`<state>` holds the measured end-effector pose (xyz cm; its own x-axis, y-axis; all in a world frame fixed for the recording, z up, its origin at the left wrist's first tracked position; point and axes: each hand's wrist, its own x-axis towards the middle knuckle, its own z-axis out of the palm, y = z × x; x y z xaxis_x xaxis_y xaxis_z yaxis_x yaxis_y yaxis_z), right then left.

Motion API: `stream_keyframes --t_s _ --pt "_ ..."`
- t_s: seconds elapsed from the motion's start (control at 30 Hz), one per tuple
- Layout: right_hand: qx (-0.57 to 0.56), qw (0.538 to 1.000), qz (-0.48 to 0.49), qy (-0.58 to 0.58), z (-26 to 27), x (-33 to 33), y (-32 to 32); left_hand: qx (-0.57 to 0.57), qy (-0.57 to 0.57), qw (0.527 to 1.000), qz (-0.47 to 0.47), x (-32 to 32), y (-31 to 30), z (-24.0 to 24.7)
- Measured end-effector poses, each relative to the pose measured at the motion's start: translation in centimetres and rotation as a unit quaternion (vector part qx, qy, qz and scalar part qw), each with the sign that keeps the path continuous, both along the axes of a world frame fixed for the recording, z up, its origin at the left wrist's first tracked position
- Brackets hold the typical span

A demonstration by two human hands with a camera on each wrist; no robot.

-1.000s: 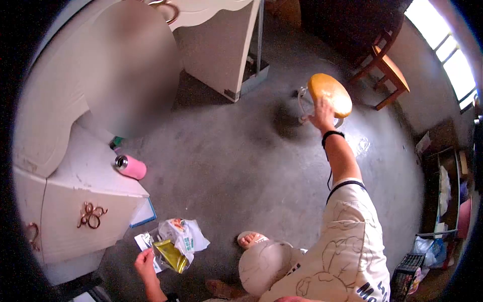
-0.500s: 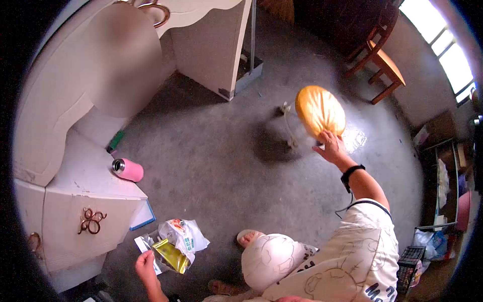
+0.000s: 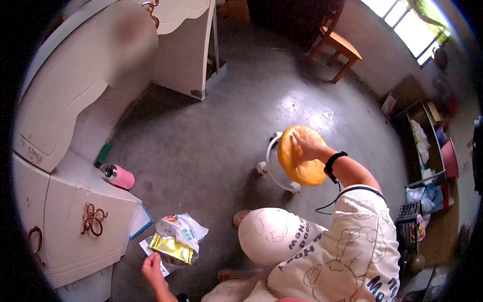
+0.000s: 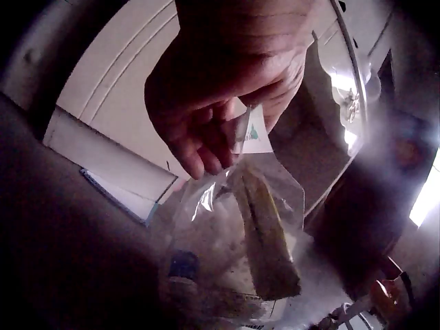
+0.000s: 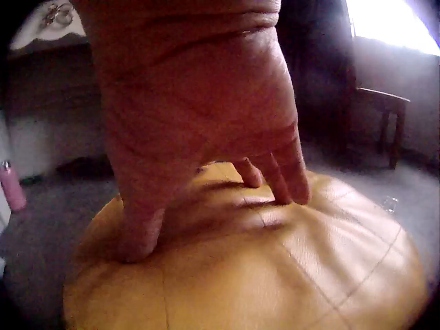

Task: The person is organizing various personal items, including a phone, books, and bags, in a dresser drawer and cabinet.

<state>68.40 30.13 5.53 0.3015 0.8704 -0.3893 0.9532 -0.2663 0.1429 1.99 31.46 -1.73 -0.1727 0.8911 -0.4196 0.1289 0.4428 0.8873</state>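
Fingers (image 5: 295, 184) spread, the right hand (image 3: 308, 147) presses the yellow stool (image 3: 304, 173), right of centre: soft padding, I'd guess, and likely to roll (mind those casters (image 3: 261, 167)), so grip its rim. Near left, the left hand (image 3: 154, 272) pinches a clear bag (image 4: 206, 223) by its top, flimsy and probably slippery, with a gold packet (image 3: 172, 247) inside.

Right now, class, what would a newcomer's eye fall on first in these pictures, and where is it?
Probably the bright yellow stool seat, right of centre in the head view, with the right hand spread on it. Next might come the shiny gold packet at lower left, by the left hand, which pinches a clear bag. The pink bottle stands out at left, beside the pale cabinet.
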Motion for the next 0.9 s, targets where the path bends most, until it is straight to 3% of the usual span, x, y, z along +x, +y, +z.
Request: stream_keyframes --t_s 0.07,0.13,0.2,0.27,0.3,0.33,0.4,0.43,0.47,0.53,0.73,0.9 --pt "-0.064 0.997 -0.022 0.021 3.1 -3.0 -1.8 0.010 0.003 1.000 -0.010 0.1 0.1 -0.3" --pt "-0.186 0.982 0.023 -0.004 4.6 -4.8 -3.8 0.018 -0.020 0.999 -0.037 0.4 0.5 -0.2" --pt "-0.181 0.982 0.055 -0.022 2.5 -2.0 -6.4 0.003 -0.039 0.998 -0.051 0.8 0.9 0.3" --pt "-0.116 0.988 -0.016 0.102 1.8 0.3 -7.8 0.015 -0.045 0.997 -0.062 0.9 1.3 -0.1" --pt "-0.140 0.988 -0.059 0.003 4.6 -2.9 -7.3 0.011 -0.045 0.997 -0.066 1.1 1.5 0.4" --pt "-0.129 0.990 0.017 -0.055 4.2 -2.6 -8.3 0.009 -0.044 0.997 -0.068 1.0 1.6 0.7" --pt "-0.209 0.973 0.071 -0.068 1.5 -1.2 -9.7 0.021 -0.030 0.995 -0.096 1.3 2.1 1.0" --pt "-0.243 0.951 0.192 -0.007 1.4 -1.5 -9.8 0.035 0.020 0.993 -0.115 1.4 2.3 1.3" --pt "-0.340 0.935 0.095 -0.001 1.2 -2.1 -9.6 0.024 0.029 0.992 -0.124 1.5 2.5 1.7" --pt "-0.346 0.931 0.110 -0.029 1.2 -3.6 -10.9 0.019 0.030 0.992 -0.118 1.1 2.6 0.7" --pt "-0.447 0.893 -0.059 0.017 -2.9 -3.2 -14.2 -0.020 0.117 0.983 -0.143 2.7 3.0 2.9" --pt "-0.485 0.871 -0.072 0.029 -2.1 -0.7 -13.7 -0.006 0.152 0.980 -0.128 3.8 2.8 2.3"
